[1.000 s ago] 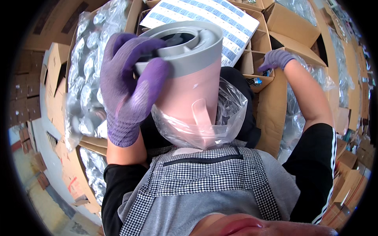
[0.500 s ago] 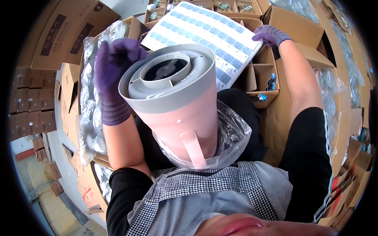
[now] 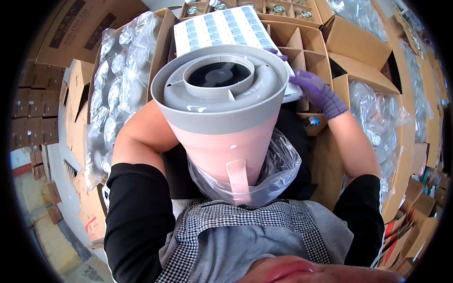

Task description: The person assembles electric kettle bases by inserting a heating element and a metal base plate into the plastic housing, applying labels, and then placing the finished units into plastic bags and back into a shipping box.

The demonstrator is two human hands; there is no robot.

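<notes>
A pink tapered container (image 3: 219,153) with a wide grey rim and a handle stands upright before me, its lower part inside a clear plastic bag (image 3: 288,165). A round opening with a dark centre sits in its grey top. Beyond it lies a stack of label sheets (image 3: 222,30), white with blue printed bands. My right hand (image 3: 315,92), in a purple knit glove, is closed on the right edge of the sheets. My left forearm passes behind the container, which hides most of that hand; a bit of purple glove (image 3: 283,57) shows past the rim, apparently its fingertips.
A divided carton (image 3: 311,56) stands behind the sheets, with another holding glass jars (image 3: 278,9) farther back. Plastic-wrapped glassware (image 3: 125,70) fills a box at left, and more wrapped glassware (image 3: 373,111) is at right. Stacked brown cartons (image 3: 35,118) stand far left.
The sheets have turned and moved left and nearer, partly behind the container. My left hand went from beside the container to behind it. My right hand came nearer and lower.
</notes>
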